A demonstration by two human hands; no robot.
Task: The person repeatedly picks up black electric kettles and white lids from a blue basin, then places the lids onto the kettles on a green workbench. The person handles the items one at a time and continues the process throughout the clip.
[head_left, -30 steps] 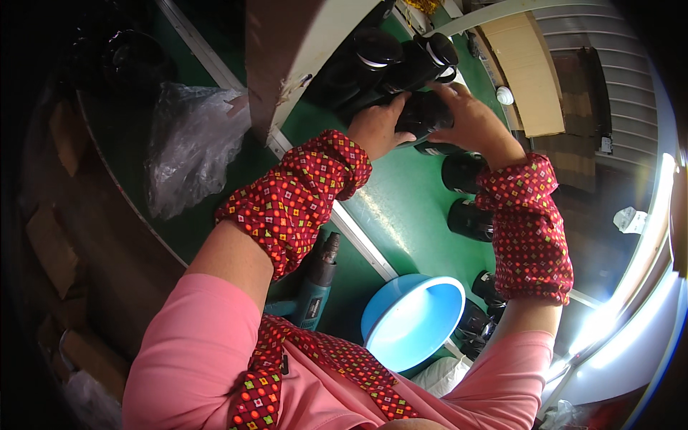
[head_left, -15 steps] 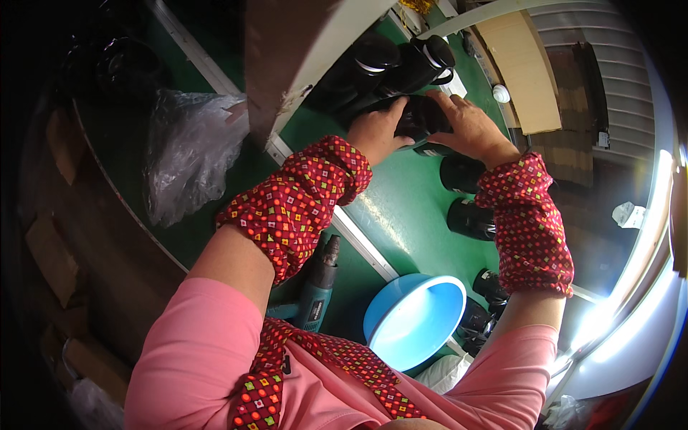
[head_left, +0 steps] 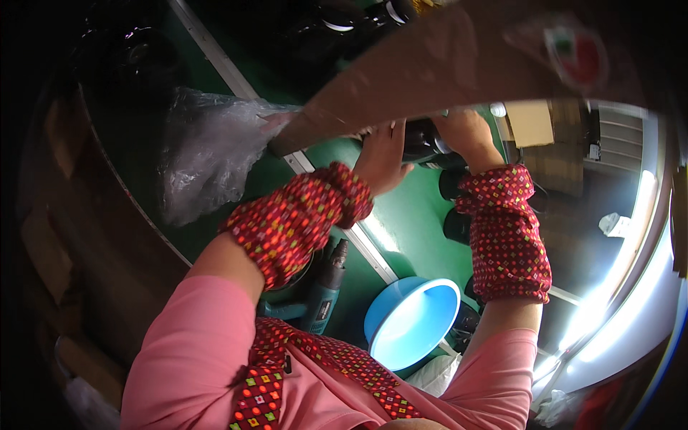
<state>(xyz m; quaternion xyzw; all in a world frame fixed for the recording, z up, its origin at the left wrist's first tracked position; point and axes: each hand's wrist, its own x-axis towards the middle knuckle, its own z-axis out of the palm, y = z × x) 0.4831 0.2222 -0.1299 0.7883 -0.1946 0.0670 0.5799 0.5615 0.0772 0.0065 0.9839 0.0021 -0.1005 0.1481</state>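
Note:
A glossy black rounded vessel (head_left: 421, 141) lies between my hands, its top hidden behind a brown panel. My right hand (head_left: 469, 136) grips its right side, though the panel's lower edge covers part of the fingers. On the vessel's left is my left hand (head_left: 385, 159), its fingers stretched up and its thumb held apart. The left fingertips run under the panel edge, so whether they touch the vessel is unclear. Both forearms wear red patterned sleeves.
The brown panel (head_left: 430, 72) crosses above my hands. A clear plastic bag (head_left: 208, 154) hangs at left. Nearer stand a teal heat gun (head_left: 324, 297) and a blue basin (head_left: 412, 322). More black vessels (head_left: 453, 184) line the right side of the green tabletop (head_left: 412, 247).
The panel now covers more of the upper view as the view has shifted. My left hand has straightened its fingers and come off its curled hold; my right hand stays at the vessel.

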